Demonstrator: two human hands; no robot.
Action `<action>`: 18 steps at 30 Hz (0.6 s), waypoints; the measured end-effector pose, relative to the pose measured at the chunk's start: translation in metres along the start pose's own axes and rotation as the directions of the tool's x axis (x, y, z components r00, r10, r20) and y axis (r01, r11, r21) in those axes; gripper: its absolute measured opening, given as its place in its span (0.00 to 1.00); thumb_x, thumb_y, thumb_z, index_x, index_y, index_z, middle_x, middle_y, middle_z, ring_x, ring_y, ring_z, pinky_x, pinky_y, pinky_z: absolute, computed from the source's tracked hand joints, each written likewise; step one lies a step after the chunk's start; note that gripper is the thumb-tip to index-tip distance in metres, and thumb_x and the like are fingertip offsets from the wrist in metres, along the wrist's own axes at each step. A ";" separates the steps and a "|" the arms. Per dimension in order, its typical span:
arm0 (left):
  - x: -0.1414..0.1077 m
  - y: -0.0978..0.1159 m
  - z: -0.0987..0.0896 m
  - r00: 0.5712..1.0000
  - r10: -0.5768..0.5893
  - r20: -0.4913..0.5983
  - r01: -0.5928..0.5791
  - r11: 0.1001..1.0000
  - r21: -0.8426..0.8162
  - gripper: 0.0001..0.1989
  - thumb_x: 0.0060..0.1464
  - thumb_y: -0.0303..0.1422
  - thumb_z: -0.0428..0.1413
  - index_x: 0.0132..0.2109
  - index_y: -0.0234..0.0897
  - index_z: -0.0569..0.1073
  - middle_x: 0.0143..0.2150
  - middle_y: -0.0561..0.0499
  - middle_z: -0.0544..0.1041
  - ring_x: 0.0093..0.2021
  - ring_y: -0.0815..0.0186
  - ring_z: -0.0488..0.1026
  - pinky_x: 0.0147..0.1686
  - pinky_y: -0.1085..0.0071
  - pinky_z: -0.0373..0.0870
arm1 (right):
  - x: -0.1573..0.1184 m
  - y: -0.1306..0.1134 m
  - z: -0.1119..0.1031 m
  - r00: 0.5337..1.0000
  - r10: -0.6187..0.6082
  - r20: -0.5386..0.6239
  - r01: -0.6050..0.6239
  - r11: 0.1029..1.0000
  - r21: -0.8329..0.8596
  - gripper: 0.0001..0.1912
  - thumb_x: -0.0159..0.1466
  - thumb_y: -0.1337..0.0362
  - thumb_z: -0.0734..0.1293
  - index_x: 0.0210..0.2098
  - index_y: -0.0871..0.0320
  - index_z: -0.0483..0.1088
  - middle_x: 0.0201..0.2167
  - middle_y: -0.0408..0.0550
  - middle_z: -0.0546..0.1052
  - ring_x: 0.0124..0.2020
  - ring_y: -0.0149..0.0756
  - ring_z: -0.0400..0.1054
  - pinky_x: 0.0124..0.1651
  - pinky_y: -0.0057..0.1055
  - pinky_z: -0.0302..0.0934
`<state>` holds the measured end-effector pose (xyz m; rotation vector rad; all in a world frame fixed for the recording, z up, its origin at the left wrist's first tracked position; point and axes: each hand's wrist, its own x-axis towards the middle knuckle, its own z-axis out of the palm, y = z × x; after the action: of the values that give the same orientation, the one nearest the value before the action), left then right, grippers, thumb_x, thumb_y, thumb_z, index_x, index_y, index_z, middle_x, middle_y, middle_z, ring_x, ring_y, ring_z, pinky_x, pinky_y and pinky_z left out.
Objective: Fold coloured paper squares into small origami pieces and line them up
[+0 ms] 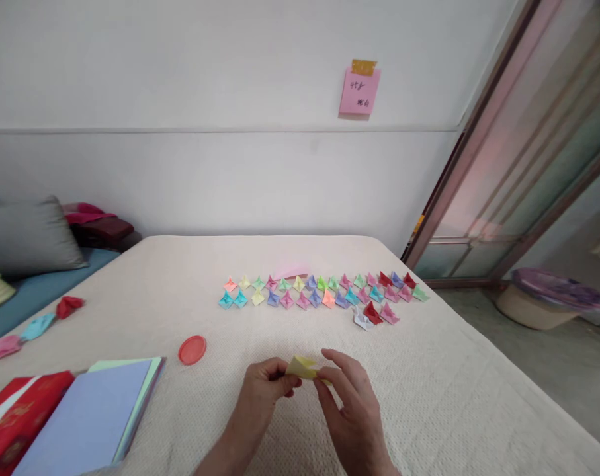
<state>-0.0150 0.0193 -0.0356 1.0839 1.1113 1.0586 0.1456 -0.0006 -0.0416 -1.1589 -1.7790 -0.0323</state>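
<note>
A small piece of folded yellow paper (302,367) is held between both hands, just above the cream tabletop cover. My left hand (264,389) pinches its left end between thumb and fingers. On the other side, my right hand (348,400) grips the right end with thumb and index finger, the other fingers loosely raised. Beyond the hands, small folded paper boats (300,299) in many colours stand in rows. A white folded boat (363,318) is among the nearest of them. To the left of my hands lies a round red lid (192,350).
Front left, a stack of coloured paper (88,410) lies beside a red packet (22,416). Folded pink (4,347), blue (38,326) and red (69,306) paper pieces sit at the left edge. A pink note (360,91) is taped to the wall. A lined bin (548,301) stands right.
</note>
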 end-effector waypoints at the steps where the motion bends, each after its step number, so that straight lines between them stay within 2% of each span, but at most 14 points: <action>1: 0.000 0.000 0.000 1.000 0.005 0.003 -0.005 1.000 -0.003 0.04 0.42 0.29 0.60 0.27 0.34 0.79 0.25 0.51 0.76 0.27 0.67 0.68 0.30 0.71 0.63 | 0.000 0.000 0.000 1.000 0.006 0.012 -0.006 1.000 0.006 0.07 0.61 0.72 0.63 0.36 0.54 0.68 0.46 0.54 0.71 0.48 0.45 0.65 0.45 0.44 0.64; 7: 0.000 -0.001 -0.001 1.000 0.020 0.023 -0.020 1.000 -0.001 0.03 0.43 0.28 0.59 0.27 0.35 0.79 0.24 0.51 0.76 0.27 0.68 0.67 0.30 0.71 0.62 | -0.001 -0.001 0.000 0.990 0.130 0.062 -0.133 0.990 0.052 0.06 0.60 0.71 0.64 0.36 0.55 0.66 0.47 0.56 0.71 0.49 0.47 0.65 0.45 0.46 0.65; 11: 0.000 -0.001 -0.001 0.999 0.033 0.038 -0.034 0.999 0.024 0.04 0.44 0.29 0.59 0.28 0.35 0.79 0.25 0.51 0.76 0.27 0.68 0.67 0.30 0.71 0.62 | -0.003 0.001 0.002 0.990 0.110 0.085 -0.117 0.990 0.084 0.06 0.60 0.71 0.64 0.36 0.54 0.68 0.48 0.55 0.70 0.50 0.47 0.64 0.47 0.47 0.64; 15: 0.001 -0.002 0.000 0.998 0.025 0.054 -0.029 0.996 0.081 0.05 0.44 0.31 0.59 0.28 0.34 0.79 0.23 0.52 0.75 0.26 0.67 0.67 0.29 0.72 0.62 | -0.002 0.003 0.004 0.977 0.176 0.119 -0.195 0.966 0.170 0.07 0.61 0.69 0.64 0.37 0.53 0.72 0.48 0.54 0.71 0.49 0.45 0.66 0.46 0.41 0.64; 18: 0.001 -0.001 -0.001 0.998 0.012 0.062 -0.021 0.989 0.148 0.08 0.45 0.34 0.59 0.28 0.33 0.78 0.23 0.51 0.74 0.26 0.67 0.67 0.28 0.71 0.61 | 0.004 0.002 0.003 0.950 0.266 0.163 -0.299 0.928 0.222 0.07 0.61 0.67 0.63 0.31 0.53 0.74 0.41 0.51 0.72 0.43 0.41 0.68 0.42 0.35 0.64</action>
<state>-0.0161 0.0203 -0.0366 1.2378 1.1476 0.9610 0.1446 0.0045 -0.0413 -1.2464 -1.6547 0.4331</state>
